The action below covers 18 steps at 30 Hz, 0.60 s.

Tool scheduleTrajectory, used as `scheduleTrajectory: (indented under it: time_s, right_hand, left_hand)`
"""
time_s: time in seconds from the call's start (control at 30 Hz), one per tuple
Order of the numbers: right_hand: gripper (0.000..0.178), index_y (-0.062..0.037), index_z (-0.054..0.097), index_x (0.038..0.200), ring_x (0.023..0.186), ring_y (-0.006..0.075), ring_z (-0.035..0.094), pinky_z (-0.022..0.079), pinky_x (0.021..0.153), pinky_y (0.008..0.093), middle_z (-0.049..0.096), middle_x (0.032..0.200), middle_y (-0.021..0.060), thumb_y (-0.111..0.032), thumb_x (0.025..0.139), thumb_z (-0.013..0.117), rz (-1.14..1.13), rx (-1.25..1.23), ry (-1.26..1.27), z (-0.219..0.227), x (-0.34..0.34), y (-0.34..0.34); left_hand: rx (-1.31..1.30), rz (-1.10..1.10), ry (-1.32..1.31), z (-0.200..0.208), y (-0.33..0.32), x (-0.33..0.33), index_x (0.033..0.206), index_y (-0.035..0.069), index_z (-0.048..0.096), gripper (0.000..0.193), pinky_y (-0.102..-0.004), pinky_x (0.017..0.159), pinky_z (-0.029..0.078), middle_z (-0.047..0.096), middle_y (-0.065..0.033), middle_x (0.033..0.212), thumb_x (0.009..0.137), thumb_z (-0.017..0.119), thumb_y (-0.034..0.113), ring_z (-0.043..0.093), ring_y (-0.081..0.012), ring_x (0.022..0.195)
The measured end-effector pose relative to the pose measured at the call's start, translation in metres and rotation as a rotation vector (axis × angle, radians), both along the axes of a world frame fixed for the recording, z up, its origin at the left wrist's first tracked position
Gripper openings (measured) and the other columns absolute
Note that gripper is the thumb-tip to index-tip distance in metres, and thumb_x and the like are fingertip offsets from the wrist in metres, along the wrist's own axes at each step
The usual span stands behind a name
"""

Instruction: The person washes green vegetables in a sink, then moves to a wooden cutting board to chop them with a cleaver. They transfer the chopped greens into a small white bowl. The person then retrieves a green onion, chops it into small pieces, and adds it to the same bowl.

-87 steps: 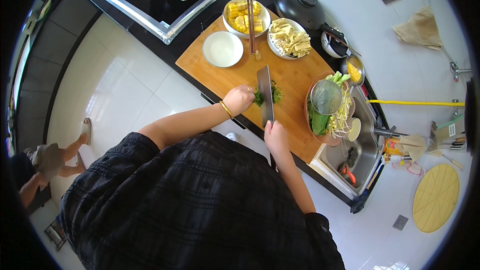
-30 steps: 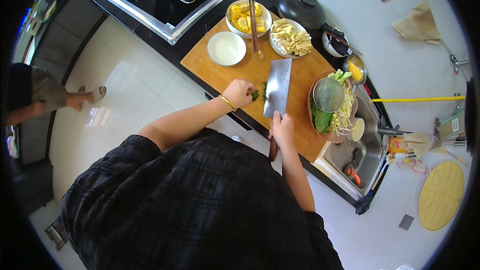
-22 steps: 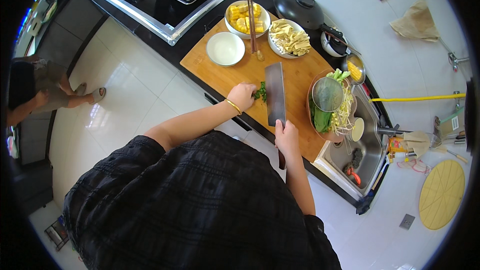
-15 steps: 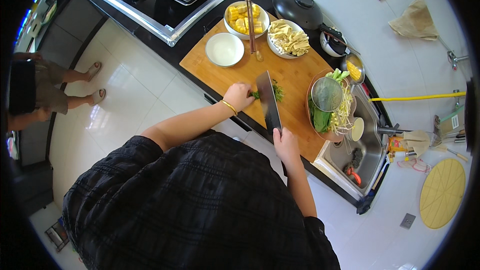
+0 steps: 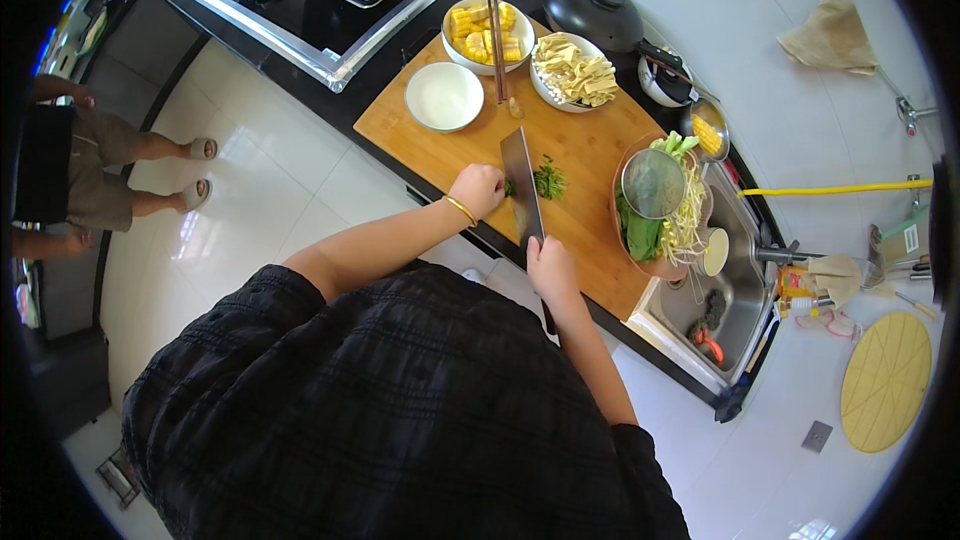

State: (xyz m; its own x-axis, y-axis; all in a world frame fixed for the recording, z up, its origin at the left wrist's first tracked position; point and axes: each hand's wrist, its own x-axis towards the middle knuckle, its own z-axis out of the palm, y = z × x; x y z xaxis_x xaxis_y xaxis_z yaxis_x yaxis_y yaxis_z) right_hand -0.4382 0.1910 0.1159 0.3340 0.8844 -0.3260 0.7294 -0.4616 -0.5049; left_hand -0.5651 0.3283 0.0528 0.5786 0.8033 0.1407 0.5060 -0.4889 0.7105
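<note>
My right hand point(image 5: 552, 268) is closed round the handle of a wide cleaver point(image 5: 522, 185), its blade upright and pointing away over the wooden cutting board point(image 5: 585, 210). Just left of the blade, the curled fingers of my left hand point(image 5: 477, 190) press on a small bunch of green herbs point(image 5: 509, 186), mostly hidden by hand and blade. Cut pieces of the herbs point(image 5: 549, 179) lie in a loose heap right of the cleaver. Farther back on the board stand a white bowl point(image 5: 444, 97), a bowl of corn pieces point(image 5: 470, 32) with chopsticks point(image 5: 496, 40) across it, and a bowl of pale yellow strips point(image 5: 574, 72).
At the board's right, a basket of greens and sprouts point(image 5: 683, 225) carries a round strainer point(image 5: 654, 183). Beyond it is a metal sink point(image 5: 735, 285). A gas stove point(image 5: 290, 0) holds a pan at the back left. Another person stands at far left, legs point(image 5: 160, 147) showing.
My right hand and the cleaver have shifted left, bringing the blade closer to my left hand. My left hand stays on the herbs. The other person has moved slightly.
</note>
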Motion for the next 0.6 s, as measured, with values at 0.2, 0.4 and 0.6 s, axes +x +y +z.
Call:
scheduleTrajectory:
  time_s: [0.2, 0.4, 0.6]
  right_hand:
    - [0.033, 0.0053, 0.053, 0.075, 0.066, 0.0422, 0.056, 0.045, 0.061, 0.0458, 0.056, 0.065, 0.0256, -0.025, 0.086, 0.046, -0.298, 0.006, 0.354, 0.022, 0.003, -0.001]
    - [0.031, 0.0040, 0.050, 0.067, 0.060, 0.0411, 0.054, 0.041, 0.055, 0.0458, 0.053, 0.061, 0.0252, -0.022, 0.084, 0.050, 0.130, 0.169, -0.090, 0.043, 0.011, -0.020]
    - [0.029, 0.0041, 0.053, 0.069, 0.065, 0.0426, 0.054, 0.042, 0.059, 0.0479, 0.055, 0.067, 0.0266, -0.022, 0.083, 0.050, 0.180, 0.067, -0.128, 0.035, 0.015, -0.024]
  left_hand:
    - [-0.034, 0.020, -0.110, 0.003, 0.003, -0.012, 0.069, 0.001, 0.061, 0.012, -0.0358, 0.060, 0.048, 0.059, -0.0137, 0.067, 0.065, 0.062, 0.013, 0.058, -0.0284, 0.063]
    - [-0.007, 0.062, -0.009, 0.010, -0.012, -0.012, 0.066, 0.001, 0.058, 0.016, -0.0367, 0.060, 0.048, 0.058, -0.0147, 0.065, 0.065, 0.063, 0.016, 0.057, -0.0299, 0.063]
    - [0.050, 0.078, -0.010, 0.001, -0.013, -0.006, 0.065, 0.000, 0.058, 0.013, -0.0382, 0.061, 0.047, 0.058, -0.0158, 0.065, 0.065, 0.061, 0.013, 0.057, -0.0311, 0.064]
